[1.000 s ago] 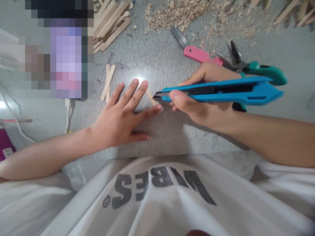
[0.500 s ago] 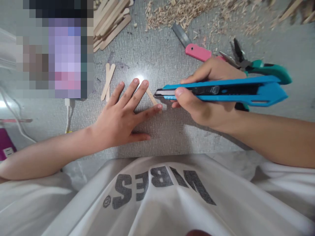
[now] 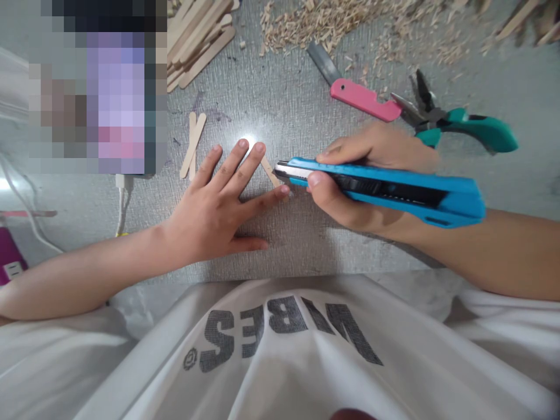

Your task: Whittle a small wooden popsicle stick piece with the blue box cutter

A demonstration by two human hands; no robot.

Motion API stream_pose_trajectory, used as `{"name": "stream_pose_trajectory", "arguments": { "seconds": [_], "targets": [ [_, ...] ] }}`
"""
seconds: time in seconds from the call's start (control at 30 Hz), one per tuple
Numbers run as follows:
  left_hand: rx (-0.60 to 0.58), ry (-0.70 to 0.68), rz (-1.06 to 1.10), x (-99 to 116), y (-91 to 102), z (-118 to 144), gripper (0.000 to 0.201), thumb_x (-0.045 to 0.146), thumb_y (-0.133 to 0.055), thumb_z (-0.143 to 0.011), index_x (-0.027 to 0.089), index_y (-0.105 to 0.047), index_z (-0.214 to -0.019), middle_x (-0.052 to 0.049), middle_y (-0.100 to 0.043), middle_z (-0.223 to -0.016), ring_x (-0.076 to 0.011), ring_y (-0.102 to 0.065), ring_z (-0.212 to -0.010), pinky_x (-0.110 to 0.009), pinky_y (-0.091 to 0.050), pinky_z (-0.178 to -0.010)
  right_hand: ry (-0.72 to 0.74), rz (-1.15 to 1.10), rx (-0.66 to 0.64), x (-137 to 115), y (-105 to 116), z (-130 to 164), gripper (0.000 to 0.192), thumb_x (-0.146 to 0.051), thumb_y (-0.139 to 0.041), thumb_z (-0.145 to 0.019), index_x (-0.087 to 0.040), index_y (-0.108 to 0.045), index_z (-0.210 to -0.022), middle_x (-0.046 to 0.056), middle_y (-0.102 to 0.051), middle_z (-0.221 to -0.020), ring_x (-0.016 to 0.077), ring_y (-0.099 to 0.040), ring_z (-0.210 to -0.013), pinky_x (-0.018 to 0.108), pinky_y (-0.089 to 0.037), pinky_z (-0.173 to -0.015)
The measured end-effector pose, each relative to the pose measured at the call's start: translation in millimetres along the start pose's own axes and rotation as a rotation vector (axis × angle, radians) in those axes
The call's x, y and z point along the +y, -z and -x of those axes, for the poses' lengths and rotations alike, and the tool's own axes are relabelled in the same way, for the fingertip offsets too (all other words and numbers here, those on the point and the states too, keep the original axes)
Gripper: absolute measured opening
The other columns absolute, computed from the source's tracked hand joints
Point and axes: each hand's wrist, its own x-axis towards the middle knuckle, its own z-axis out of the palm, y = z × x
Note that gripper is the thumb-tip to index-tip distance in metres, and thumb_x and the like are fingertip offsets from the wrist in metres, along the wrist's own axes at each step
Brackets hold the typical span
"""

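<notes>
Fingers spread, my left hand lies flat on the grey table, its fingertips pressing near both ends of a small wooden craft stick. Part of that stick is hidden under the fingers. A blue utility knife is gripped in my right hand, with its blade tip at the stick's exposed part; whether it touches the wood I cannot tell. Left of my left hand, two crossed craft sticks rest on the table.
A pile of craft sticks lies at the back left, wood shavings at the back. Beyond my right hand are a pink folding razor and green-handled pliers. A white cable runs at the left.
The back end of the utility knife has swung toward me and left as my right hand turned, uncovering more of the pink razor and pliers. My left hand has stayed put.
</notes>
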Motion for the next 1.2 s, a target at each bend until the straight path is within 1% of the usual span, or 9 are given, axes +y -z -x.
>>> {"name": "stream_pose_trajectory", "arguments": {
  "seconds": [0.2,0.3,0.37,0.5,0.67,0.77,0.9,1.1,1.2],
  "targets": [
    [0.056,-0.013,0.012,0,-3.0,1,0.105,0.083,-0.076,-0.097,0.039,-0.037,-0.184,-0.011,-0.008,-0.200,-0.0544,-0.023,-0.181,-0.072,-0.020,-0.147,0.389,0.135,0.033,5,-4,-2,0.005,-0.031,-0.071,-0.097,-0.033,-0.067,-0.095,-0.002,-0.084,-0.089,0.0237,-0.081,-0.076,0.040,-0.066,-0.071],
    [0.074,-0.013,0.017,0,-5.7,1,0.102,0.085,-0.073,-0.099,0.039,-0.038,-0.183,-0.011,-0.009,-0.200,-0.0543,-0.024,-0.181,-0.071,-0.020,-0.147,0.515,0.267,0.062,4,-5,-3,0.007,-0.024,-0.065,-0.098,-0.030,-0.064,-0.097,-0.003,-0.081,-0.082,0.0183,-0.077,-0.065,0.032,-0.063,-0.066],
    [0.075,-0.006,0.020,1,-5.9,0,0.100,0.084,-0.071,-0.100,0.039,-0.039,-0.183,-0.010,-0.011,-0.200,-0.0541,-0.024,-0.181,-0.071,-0.019,-0.148,0.540,0.321,0.066,1,-5,-5,0.008,-0.023,-0.063,-0.097,-0.030,-0.060,-0.092,-0.004,-0.075,-0.074,0.0172,-0.071,-0.058,0.032,-0.059,-0.060],
    [0.054,-0.009,0.015,1,-2.8,0,0.102,0.083,-0.070,-0.102,0.035,-0.035,-0.185,-0.012,-0.016,-0.199,-0.0534,-0.024,-0.181,-0.072,-0.021,-0.147,0.493,0.342,0.025,-4,-4,-12,0.018,-0.026,-0.063,-0.093,-0.029,-0.050,-0.082,-0.004,-0.068,-0.067,0.0182,-0.068,-0.056,0.032,-0.054,-0.057],
    [0.088,-0.031,0.007,-1,-2.4,2,0.099,0.080,-0.073,-0.102,0.037,-0.038,-0.184,-0.013,-0.013,-0.199,-0.0541,-0.027,-0.180,-0.073,-0.023,-0.146,0.388,0.280,-0.041,-5,-2,-14,0.018,-0.033,-0.068,-0.090,-0.029,-0.051,-0.084,-0.003,-0.070,-0.070,0.0206,-0.069,-0.060,0.034,-0.057,-0.060],
    [0.129,-0.045,-0.005,-2,-4.8,3,0.099,0.080,-0.074,-0.101,0.039,-0.038,-0.184,-0.013,-0.009,-0.200,-0.0546,-0.029,-0.179,-0.073,-0.024,-0.145,0.332,0.250,0.038,-3,-5,-10,0.020,-0.039,-0.068,-0.093,-0.030,-0.053,-0.083,-0.003,-0.066,-0.068,0.0208,-0.067,-0.060,0.036,-0.059,-0.062],
    [0.126,-0.045,-0.018,-2,-5.3,4,0.100,0.081,-0.074,-0.100,0.039,-0.038,-0.184,-0.012,-0.008,-0.200,-0.0545,-0.027,-0.180,-0.072,-0.023,-0.146,0.257,0.068,0.163,0,-10,-9,0.021,-0.040,-0.069,-0.096,-0.030,-0.057,-0.082,-0.002,-0.072,-0.074,0.0210,-0.068,-0.063,0.040,-0.059,-0.064],
    [0.087,-0.045,-0.053,-3,-0.5,3,0.106,0.081,-0.078,-0.098,0.038,-0.036,-0.185,-0.015,-0.007,-0.200,-0.0539,-0.026,-0.180,-0.071,-0.025,-0.145,0.008,-0.197,0.085,-3,-10,-11,0.024,-0.032,-0.079,-0.093,-0.029,-0.060,-0.078,-0.003,-0.072,-0.066,0.0205,-0.070,-0.060,0.038,-0.057,-0.060],
    [0.092,-0.047,-0.051,-2,0.5,3,0.107,0.081,-0.080,-0.096,0.038,-0.038,-0.184,-0.017,-0.009,-0.199,-0.0527,-0.027,-0.181,-0.071,-0.027,-0.145,-0.052,-0.393,0.054,-3,-11,-12,0.033,-0.040,-0.089,-0.094,-0.029,-0.059,-0.082,-0.006,-0.072,-0.062,0.0164,-0.067,-0.052,0.032,-0.051,-0.051]
  ]
}}
